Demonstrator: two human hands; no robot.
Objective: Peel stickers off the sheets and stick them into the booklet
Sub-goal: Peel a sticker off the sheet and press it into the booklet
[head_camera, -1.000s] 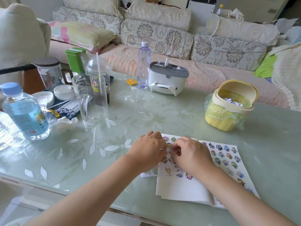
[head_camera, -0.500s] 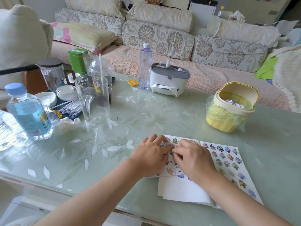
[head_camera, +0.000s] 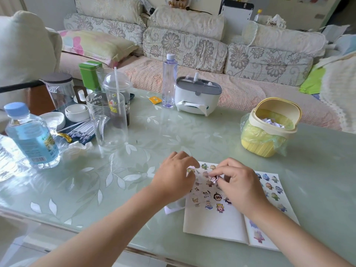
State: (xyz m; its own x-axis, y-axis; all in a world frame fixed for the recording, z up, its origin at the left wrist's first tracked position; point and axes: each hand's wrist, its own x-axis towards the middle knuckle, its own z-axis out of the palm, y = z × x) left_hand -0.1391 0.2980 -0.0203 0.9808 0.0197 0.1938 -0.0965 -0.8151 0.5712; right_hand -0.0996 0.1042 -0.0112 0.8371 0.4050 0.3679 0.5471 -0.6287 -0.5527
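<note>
The right hand [head_camera: 238, 183] pinched a small pink-edged sticker [head_camera: 213, 178] between thumb and fingertips, lifted just above the sticker sheet [head_camera: 207, 195]. The left hand [head_camera: 174, 177] sat at the sheet's upper left corner with its fingers bent down toward the paper. Whether it gripped the sheet or only pressed on it could not be told.

The sheet, printed with rows of little cartoon figures, lay over the upper part of the left page of the open booklet [head_camera: 213, 225], with one pale corner poking out to the left. The booklet's right page carried more figures and was partly covered by the right forearm.

The booklet rested near the front edge of the pale green, leaf-patterned tabletop [head_camera: 319, 170]. Beyond it to the right stood a yellow bin [head_camera: 266, 135] with a bag liner. Farther back were a white and grey tissue box [head_camera: 198, 98] and a clear bottle [head_camera: 169, 81] just beside it. To the left stood a glass jug [head_camera: 108, 122] and a blue-capped bottle [head_camera: 31, 136]. A floral sofa [head_camera: 192, 45] ran behind.
</note>
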